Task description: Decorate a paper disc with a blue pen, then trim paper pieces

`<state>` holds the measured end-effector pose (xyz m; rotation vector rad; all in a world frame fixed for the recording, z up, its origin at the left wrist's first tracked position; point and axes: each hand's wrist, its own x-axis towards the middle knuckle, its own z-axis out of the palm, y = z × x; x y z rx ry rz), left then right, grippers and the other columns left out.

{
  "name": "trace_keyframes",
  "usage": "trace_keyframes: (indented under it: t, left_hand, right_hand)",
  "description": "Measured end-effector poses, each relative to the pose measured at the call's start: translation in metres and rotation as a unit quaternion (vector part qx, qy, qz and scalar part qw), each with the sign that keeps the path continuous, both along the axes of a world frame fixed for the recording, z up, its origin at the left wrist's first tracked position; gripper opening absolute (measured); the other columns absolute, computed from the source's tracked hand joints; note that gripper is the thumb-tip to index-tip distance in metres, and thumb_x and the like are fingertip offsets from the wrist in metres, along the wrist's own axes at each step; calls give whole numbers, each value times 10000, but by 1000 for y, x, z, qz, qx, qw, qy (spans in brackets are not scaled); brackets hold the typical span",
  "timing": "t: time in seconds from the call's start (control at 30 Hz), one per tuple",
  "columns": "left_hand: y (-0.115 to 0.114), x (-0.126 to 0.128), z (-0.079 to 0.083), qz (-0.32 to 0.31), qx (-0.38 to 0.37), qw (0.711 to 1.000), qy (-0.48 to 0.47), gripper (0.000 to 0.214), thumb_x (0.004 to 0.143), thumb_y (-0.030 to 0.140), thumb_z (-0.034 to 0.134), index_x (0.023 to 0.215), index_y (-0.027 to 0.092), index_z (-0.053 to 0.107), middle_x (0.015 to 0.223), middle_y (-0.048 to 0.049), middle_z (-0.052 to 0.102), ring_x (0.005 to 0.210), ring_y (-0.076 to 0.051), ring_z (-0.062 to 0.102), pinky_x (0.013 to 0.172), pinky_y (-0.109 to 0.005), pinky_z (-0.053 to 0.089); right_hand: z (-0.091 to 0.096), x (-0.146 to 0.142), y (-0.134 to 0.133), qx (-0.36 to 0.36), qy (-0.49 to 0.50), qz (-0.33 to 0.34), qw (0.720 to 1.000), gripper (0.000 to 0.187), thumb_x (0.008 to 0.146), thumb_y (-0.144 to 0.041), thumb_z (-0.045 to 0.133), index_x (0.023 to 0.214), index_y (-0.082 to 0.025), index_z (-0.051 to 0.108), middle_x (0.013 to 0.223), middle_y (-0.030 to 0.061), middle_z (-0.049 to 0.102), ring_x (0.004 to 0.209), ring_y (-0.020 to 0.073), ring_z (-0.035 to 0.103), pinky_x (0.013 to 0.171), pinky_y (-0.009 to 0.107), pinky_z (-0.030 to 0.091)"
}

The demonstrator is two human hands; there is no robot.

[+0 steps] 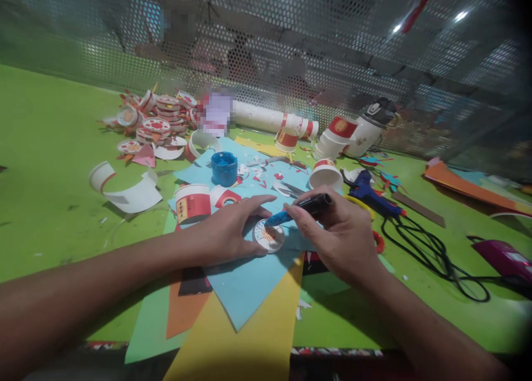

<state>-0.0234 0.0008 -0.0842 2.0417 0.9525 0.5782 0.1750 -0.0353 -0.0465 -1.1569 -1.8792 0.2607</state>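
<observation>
Yellow paper [236, 342]: nearest the camera, running off the bottom edge of view, partly under the blue paper [245, 289], one corner of which points toward the person.
Pen [313, 205]: in the right hand, over the white disc [269, 237]; its long axis slants from upper right to lower left, black end raised toward the upper right, blue end pointing down to the left, at the disc's face.
White disc: on the blue paper between the two hands, round, patterned side up, with orange marks in the middle and blue dots toward the upper left.
Right hand [343, 234]: closed around the pen in a writing grip, thumb and fingers together near the blue end.
Left hand [224, 228]: curved and partly spread, thumb at the disc's near edge and fingers at its far edge, steadying it.
Scissors [362, 204]: partly hidden by the right hand, a yellow handle loop showing.
Blue pot [224, 169]: upright on blue paper, beyond the left hand.
Printed cup piece [193, 204]: red and white, just beyond the left wrist.
Glue gun [372, 195]: right of the scissors on the green worktop [54, 192], its black cord looped nearer the person.
Decorated discs [158, 123]: heaped at the far left.
</observation>
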Motion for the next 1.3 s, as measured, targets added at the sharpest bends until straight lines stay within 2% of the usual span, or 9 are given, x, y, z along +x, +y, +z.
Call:
trace_keyframes:
  t: [0.1,0.27,0.47,0.87,1.07,1.3]
  left_hand:
    - [0,0,0,-5,-18,1000,-9,863,707,306,758,1453,223,331,1340,-136,588,1245,-278,553,995,-419,470]
    - [0,0,3,-5,-9,1000,15,877,722,352,747,1470,224,307,1326,-148,599,1218,-290,567,985,-446,470]
    - [0,-1,3,-12,-1,1000,5,849,729,342,743,1458,213,327,1326,-154,600,1218,-295,570,987,-454,468]
    - [0,-1,-1,-15,-2,1000,-7,846,732,347,736,1457,229,315,1369,-145,566,1254,-287,549,1011,-454,461]
    - [-1,-1,3,-14,7,1000,11,827,729,303,734,1447,228,329,1340,-142,583,1228,-290,560,998,-446,459]
    - [0,0,4,-39,62,997,15,694,769,298,697,1391,231,397,1347,-112,561,1198,-285,553,975,-403,462]
  right_hand:
    - [-2,1,0,-12,30,2,999,141,845,-245,671,753,-162,603,585,-54,543,504,67,475,497,193,407]
    - [4,7,-1,-21,129,-40,991,198,843,-326,677,733,-182,596,559,-50,524,472,88,480,460,230,394]
    - [3,6,-1,-52,85,-37,994,210,855,-336,661,725,-184,596,561,-43,540,471,88,482,462,231,404]
    - [5,2,0,-38,39,0,999,158,858,-272,658,759,-161,603,555,-56,552,449,65,466,442,199,378]
    - [12,4,-2,-33,-38,15,999,94,849,-225,661,789,-173,611,636,-30,607,532,89,522,491,206,393]
    - [10,-2,7,-28,-39,31,998,183,862,-277,641,727,-174,575,624,-23,565,566,106,488,547,240,398]
